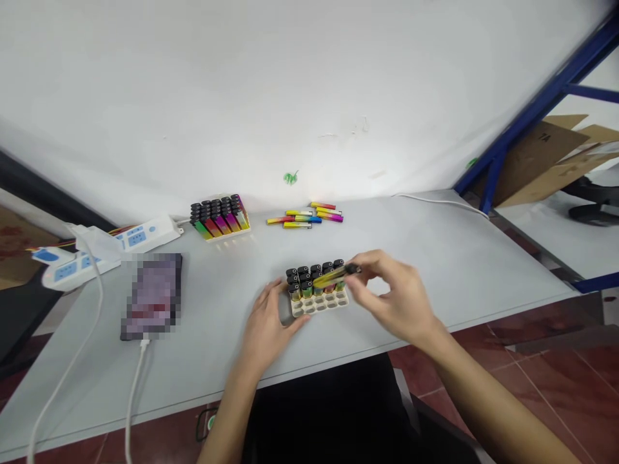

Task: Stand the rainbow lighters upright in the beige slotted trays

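Observation:
A pale lighter tray (320,308) lies near the front of the table, with rows of empty slots along its near side. Black-topped lighters (304,278) stand upright in the tray's back rows. My left hand (265,330) grips the tray's left end, its thumb at the front edge and its fingers along the side. Over the tray, my right hand (399,293) pinches a yellow lighter (329,277) by its dark top end. That lighter is tilted almost flat, slightly blurred, and hides part of the lighters behind it.
Several colourful lighters (302,219) lie loose by the wall. To their left stands a second, filled lighter tray (227,237). A phone (152,293) with a white cable (138,380) and a power strip (140,238) occupy the left side. Cardboard boxes (536,154) are at right.

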`<state>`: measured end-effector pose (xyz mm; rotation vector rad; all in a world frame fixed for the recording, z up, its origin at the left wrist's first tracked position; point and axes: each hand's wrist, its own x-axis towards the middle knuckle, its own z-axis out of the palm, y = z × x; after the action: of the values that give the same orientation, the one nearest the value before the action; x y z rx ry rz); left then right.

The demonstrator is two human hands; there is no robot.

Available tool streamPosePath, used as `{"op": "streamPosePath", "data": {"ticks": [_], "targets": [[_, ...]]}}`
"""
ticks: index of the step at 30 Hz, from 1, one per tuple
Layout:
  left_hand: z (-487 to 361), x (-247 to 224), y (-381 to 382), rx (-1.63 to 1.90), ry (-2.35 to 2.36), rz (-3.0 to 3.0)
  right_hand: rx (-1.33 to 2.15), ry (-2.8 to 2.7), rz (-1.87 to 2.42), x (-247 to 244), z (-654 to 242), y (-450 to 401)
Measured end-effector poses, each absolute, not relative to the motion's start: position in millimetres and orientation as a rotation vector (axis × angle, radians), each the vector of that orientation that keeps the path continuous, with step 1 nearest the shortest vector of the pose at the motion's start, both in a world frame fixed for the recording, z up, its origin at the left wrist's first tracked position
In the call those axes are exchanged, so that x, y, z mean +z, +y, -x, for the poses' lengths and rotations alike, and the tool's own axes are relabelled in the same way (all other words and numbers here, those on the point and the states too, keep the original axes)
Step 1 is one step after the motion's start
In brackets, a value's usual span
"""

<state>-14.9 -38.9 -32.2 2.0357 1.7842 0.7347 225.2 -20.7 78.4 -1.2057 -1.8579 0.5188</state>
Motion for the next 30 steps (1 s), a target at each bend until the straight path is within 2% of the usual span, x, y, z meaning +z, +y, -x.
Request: {"op": "streamPosePath", "data": {"ticks": [4,11,17,24,30], "targets": [[14,-30,-39,0.778,1.754,-2.029,0.565,-2.197,1.119,59,-198,-28],[12,-24,-40,0.756,1.739,-2.015,0.301,-2.482,1.265,38,-180,-25],[13,-28,-40,0.773,1.737,-2.029,0.111,-2.711,1.287,62,-174,-26],[15,-30,-38,0.790,1.715,-2.075,0.128,-2.870,1.458,78,-158,-23],[15,-33,-38,0.741,1.748,-2.070,0.073,-2.649,1.496,104,-164,-4]]}}
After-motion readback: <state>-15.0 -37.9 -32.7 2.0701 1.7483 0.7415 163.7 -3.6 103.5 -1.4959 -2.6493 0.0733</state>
